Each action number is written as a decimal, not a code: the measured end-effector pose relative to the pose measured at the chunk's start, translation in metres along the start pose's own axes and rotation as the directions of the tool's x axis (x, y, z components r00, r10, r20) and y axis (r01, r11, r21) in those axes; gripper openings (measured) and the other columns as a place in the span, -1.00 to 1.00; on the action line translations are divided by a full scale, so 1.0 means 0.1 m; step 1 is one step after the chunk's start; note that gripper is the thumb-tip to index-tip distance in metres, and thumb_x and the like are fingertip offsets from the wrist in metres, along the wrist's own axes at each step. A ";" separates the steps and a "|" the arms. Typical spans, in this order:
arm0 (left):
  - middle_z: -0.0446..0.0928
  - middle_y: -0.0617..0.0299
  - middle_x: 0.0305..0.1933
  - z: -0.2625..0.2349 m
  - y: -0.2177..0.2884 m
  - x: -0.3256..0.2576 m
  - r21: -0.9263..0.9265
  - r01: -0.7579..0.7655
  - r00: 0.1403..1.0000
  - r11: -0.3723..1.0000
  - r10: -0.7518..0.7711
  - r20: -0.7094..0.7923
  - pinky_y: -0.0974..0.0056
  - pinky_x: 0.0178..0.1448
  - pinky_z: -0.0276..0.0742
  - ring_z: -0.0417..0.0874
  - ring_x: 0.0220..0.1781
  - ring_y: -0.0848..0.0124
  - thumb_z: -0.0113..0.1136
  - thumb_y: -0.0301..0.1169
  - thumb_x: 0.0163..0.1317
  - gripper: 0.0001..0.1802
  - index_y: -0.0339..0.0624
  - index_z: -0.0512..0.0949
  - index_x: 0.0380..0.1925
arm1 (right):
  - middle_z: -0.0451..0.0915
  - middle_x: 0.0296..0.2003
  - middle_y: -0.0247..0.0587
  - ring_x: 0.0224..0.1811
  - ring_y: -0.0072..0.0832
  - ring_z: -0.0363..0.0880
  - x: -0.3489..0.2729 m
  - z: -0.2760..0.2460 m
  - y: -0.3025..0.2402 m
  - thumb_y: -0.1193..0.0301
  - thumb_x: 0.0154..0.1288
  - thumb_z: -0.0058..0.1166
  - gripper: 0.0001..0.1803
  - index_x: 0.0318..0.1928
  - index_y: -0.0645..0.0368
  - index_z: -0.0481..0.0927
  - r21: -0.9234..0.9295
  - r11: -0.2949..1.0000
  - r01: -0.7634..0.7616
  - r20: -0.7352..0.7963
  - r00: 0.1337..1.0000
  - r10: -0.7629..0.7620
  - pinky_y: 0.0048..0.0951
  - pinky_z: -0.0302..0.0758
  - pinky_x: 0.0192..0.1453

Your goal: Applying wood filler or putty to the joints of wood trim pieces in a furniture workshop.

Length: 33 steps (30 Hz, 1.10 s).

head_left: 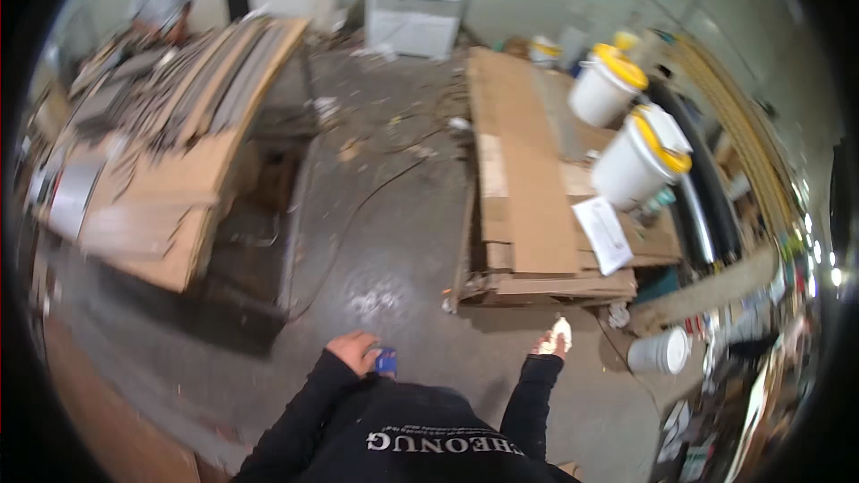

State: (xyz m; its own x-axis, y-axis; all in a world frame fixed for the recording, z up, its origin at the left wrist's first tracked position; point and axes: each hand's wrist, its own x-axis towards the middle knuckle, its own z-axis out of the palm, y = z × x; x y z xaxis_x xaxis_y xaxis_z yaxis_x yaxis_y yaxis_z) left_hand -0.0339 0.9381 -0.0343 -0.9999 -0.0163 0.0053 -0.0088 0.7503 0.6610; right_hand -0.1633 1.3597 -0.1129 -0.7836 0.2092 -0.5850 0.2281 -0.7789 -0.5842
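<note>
My left hand (355, 351) is low in front of my body, its fingers closed round a small blue object (386, 360). That object has a boxy or can-like look, and its kind is too blurred to make out. Farther right, my right hand (545, 345) is closed on a crumpled, pale whitish wad (561, 334), perhaps cloth or paper. Both hands hang over the grey floor, the right one just short of the near end of a cardboard-covered table (543, 206).
Two white buckets with yellow rims (631, 165) and a white sheet (603, 234) sit on the right table. A white bucket (659, 351) lies on the floor. Strips cover the left table (210, 161), with a person (165, 2) behind it. A cable (353, 219) crosses the floor.
</note>
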 end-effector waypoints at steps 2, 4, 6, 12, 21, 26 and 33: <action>0.55 0.08 -0.27 -0.02 0.05 -0.14 0.016 0.087 0.996 0.996 -0.087 0.025 0.16 -0.21 0.50 0.58 -0.28 0.09 0.15 -0.28 0.09 -0.72 -0.07 0.55 -0.19 | 0.55 -0.35 -0.32 -0.45 -0.55 0.56 -0.02 0.20 0.11 0.31 0.17 0.14 -0.68 -0.09 0.12 0.45 0.036 0.958 0.286 -0.074 0.956 -0.282 -0.59 0.52 -0.52; 0.54 0.08 -0.28 -0.03 0.08 -0.25 0.004 0.122 0.990 0.993 -0.122 0.067 0.14 -0.20 0.50 0.58 -0.28 0.09 0.15 -0.26 0.10 -0.72 -0.05 0.55 -0.18 | 0.56 -0.32 -0.28 -0.37 -0.56 0.56 -0.05 0.43 0.20 0.34 0.20 0.09 -0.69 -0.06 0.15 0.43 0.046 0.960 0.277 -0.100 0.957 -0.272 -0.64 0.52 -0.46; 0.54 0.08 -0.28 -0.05 0.08 -0.31 -0.002 0.173 0.983 0.985 -0.173 0.061 0.13 -0.19 0.49 0.58 -0.28 0.09 0.15 -0.27 0.09 -0.73 -0.05 0.55 -0.19 | 0.55 -0.29 -0.27 -0.35 -0.54 0.56 -0.05 0.68 0.26 0.34 0.20 0.10 -0.67 -0.05 0.16 0.42 0.015 0.965 0.261 -0.067 0.963 -0.260 -0.64 0.52 -0.45; 0.53 0.08 -0.29 -0.19 -0.08 -0.31 -0.027 0.243 0.970 0.970 -0.243 -0.015 0.09 -0.18 0.48 0.57 -0.27 0.08 0.16 -0.28 0.07 -0.72 -0.05 0.55 -0.19 | 0.57 -0.23 -0.23 -0.35 -0.48 0.59 0.05 1.21 0.32 0.34 0.19 0.13 -0.59 0.02 0.21 0.41 0.056 0.971 0.234 0.141 0.961 -0.239 -0.59 0.57 -0.40; 0.53 0.07 -0.26 -0.38 -0.27 -0.18 0.011 0.337 0.941 0.941 -0.336 -0.033 0.10 -0.14 0.47 0.56 -0.23 0.08 0.14 -0.28 0.09 -0.72 -0.10 0.53 -0.19 | 0.50 -0.07 -0.25 -0.09 -0.25 0.52 0.42 1.87 0.14 -0.08 0.28 -0.13 -0.44 0.16 -0.05 0.32 -0.005 0.903 -0.429 0.911 0.370 0.181 0.01 0.52 -0.11; 0.52 0.08 -0.25 -0.39 -0.30 -0.09 -0.035 0.352 0.932 0.935 -0.354 -0.082 0.11 -0.10 0.45 0.55 -0.19 0.08 0.11 -0.29 0.11 -0.73 -0.12 0.52 -0.19 | 0.45 0.00 -0.28 -0.07 -0.31 0.46 0.55 2.43 -0.09 0.00 0.28 -0.07 -0.50 0.15 -0.06 0.34 -0.090 0.889 -0.449 0.951 0.226 0.210 -0.01 0.43 -0.08; 0.53 0.08 -0.24 -0.35 -0.34 0.29 -0.022 0.316 0.947 0.949 -0.317 -0.054 0.09 -0.11 0.45 0.55 -0.19 0.08 0.11 -0.27 0.12 -0.73 -0.07 0.52 -0.18 | 0.45 -0.01 -0.27 -0.11 -0.43 0.47 0.21 3.04 -0.62 0.37 0.27 -0.04 -0.59 0.13 0.13 0.33 0.362 0.886 -0.288 0.885 0.404 -0.230 -0.36 0.48 -0.19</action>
State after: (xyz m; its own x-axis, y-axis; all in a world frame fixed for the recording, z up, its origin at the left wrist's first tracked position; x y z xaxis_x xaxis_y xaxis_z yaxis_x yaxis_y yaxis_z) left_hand -0.0618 0.8890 -0.0305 -0.9433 -0.2889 -0.1636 -0.3238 0.6920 0.6452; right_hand -0.3693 1.2332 0.0820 -0.8809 -0.2595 0.3958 0.2188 -0.9649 -0.1454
